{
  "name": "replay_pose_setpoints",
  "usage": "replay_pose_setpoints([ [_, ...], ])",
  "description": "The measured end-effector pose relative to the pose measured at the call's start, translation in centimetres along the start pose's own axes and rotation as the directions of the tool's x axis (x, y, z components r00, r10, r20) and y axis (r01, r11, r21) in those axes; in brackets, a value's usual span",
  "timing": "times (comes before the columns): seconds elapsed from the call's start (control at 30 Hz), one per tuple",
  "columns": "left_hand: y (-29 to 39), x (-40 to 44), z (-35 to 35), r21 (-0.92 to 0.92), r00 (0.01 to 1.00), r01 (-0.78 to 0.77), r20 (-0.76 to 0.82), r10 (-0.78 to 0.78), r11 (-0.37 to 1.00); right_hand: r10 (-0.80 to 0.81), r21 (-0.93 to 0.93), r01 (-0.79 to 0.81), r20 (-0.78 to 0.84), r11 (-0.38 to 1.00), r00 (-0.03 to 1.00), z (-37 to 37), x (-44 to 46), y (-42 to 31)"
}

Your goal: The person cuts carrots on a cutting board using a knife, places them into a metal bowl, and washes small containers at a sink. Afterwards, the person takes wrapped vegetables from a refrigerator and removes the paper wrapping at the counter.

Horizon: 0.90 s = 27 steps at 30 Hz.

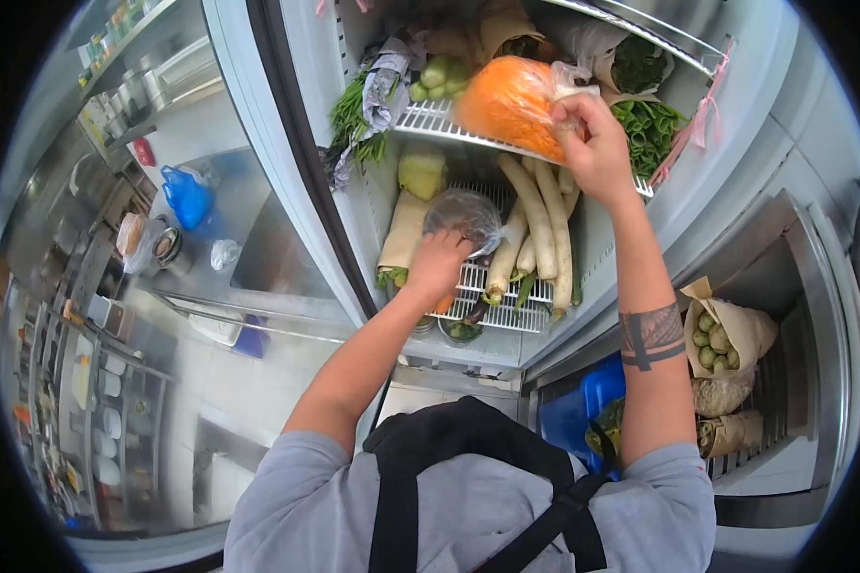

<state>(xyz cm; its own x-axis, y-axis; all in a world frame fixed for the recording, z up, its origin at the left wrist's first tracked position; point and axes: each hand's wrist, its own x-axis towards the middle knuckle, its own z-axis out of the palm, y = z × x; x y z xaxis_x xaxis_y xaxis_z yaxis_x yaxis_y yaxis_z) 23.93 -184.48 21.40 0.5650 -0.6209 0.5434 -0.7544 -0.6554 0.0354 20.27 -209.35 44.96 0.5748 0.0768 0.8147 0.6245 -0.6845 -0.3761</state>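
Observation:
My right hand [591,143] pinches the gathered top of a clear plastic bag [511,100] filled with shredded orange food that looks like carrot. The bag is at the front of the fridge's upper shelf. Lower down, my left hand [438,263] has its fingers closed at the near edge of a bowl covered in clear plastic wrap [463,220]. What that bowl contains is hard to make out. Long white radishes [540,220] lie to its right, and to its left is a paper-wrapped vegetable [404,237] with a pale green cabbage [421,175] behind it.
Leafy greens [645,134] and green herbs [349,110] in paper flank the upper wire shelf [425,120]. The glass door stands open at left, before a steel counter with a blue bag [187,198]. At lower right, an open compartment holds paper-wrapped round green produce [715,342].

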Motion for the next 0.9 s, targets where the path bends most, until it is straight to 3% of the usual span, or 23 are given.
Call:
replay_pose_setpoints([
  [0.13, -0.3, 0.9, 1.3, -0.003, 0.999, 0.043, 0.007, -0.043, 0.999, -0.055, -0.007, 0.055, -0.090, 0.998, 0.994, 0.8, -0.4, 0.9],
  [0.2, -0.8, 1.7, 2.1, -0.009, 0.995, 0.013, -0.101, -0.014, 1.000, -0.003, 0.036, 0.006, -0.100, 0.999, 0.995, 1.2, -0.5, 1.0],
  [0.37, -2.1, 4.7, 3.8, 0.044, 0.992, 0.125, -0.037, -0.124, 0.991, -0.062, -0.041, 0.057, -0.124, 0.998, 0.990, 1.3, -0.7, 0.8],
  [0.47, -2.1, 5.9, 1.2, 0.066, 0.988, 0.154, -0.029, -0.153, 0.986, -0.114, -0.026, 0.112, -0.128, 0.993, 0.985, 1.0, -0.8, 0.7],
  [0.5, -0.7, 6.3, -2.4, -0.231, 0.982, 0.184, 0.013, -0.186, 0.955, -0.079, -0.014, 0.078, -0.120, 0.997, 0.990, 1.0, -0.9, 0.7],
  [0.53, 0.8, 6.7, -6.2, -0.504, 0.977, 0.207, 0.066, -0.201, 0.839, -0.080, -0.007, 0.080, -0.136, 0.997, 0.987, 1.1, -1.0, 1.0],
  [0.57, 1.8, 6.6, -9.6, -0.737, 0.989, 0.150, 0.105, -0.107, 0.659, -0.063, 0.033, 0.071, -0.188, 0.997, 0.980, 1.3, -1.0, 1.3],
  [0.6, 2.6, 6.3, -13.1, -0.906, 0.993, 0.113, 0.121, -0.006, 0.408, -0.040, 0.073, 0.059, -0.234, 0.996, 0.971, 1.4, -1.2, 1.7],
  [0.67, 3.7, 7.7, -19.2, -0.959, 0.979, -0.203, -0.200, 0.036, 0.198, -0.039, 0.080, 0.066, -0.307, 0.995, 0.951, 1.6, -1.5, 2.3],
  [0.73, 3.9, 12.0, -23.5, -0.783, 0.883, -0.246, -0.424, -0.201, 0.571, -0.031, 0.089, 0.068, -0.359, 0.994, 0.933, 1.9, -2.1, 2.5],
  [0.8, 1.0, 18.7, -24.5, -0.640, 0.859, 0.005, -0.390, -0.331, 0.768, -0.025, 0.124, 0.075, -0.367, 0.989, 0.930, 1.9, -2.1, 2.4],
  [0.83, -0.1, 22.0, -24.7, -0.377, 0.896, 0.300, -0.203, -0.394, 0.876, -0.028, 0.126, 0.080, -0.365, 0.989, 0.930, 1.8, -2.1, 2.3],
  [0.87, -0.8, 24.8, -25.0, -0.020, 0.863, 0.504, -0.037, -0.504, 0.864, -0.052, 0.109, 0.097, -0.359, 0.989, 0.932, 1.6, -2.0, 2.1],
  [0.9, -2.0, 26.7, -23.9, -0.014, 0.863, 0.503, -0.042, -0.503, 0.864, -0.075, 0.094, 0.116, -0.355, 0.989, 0.932, 1.6, -1.9, 2.0],
])
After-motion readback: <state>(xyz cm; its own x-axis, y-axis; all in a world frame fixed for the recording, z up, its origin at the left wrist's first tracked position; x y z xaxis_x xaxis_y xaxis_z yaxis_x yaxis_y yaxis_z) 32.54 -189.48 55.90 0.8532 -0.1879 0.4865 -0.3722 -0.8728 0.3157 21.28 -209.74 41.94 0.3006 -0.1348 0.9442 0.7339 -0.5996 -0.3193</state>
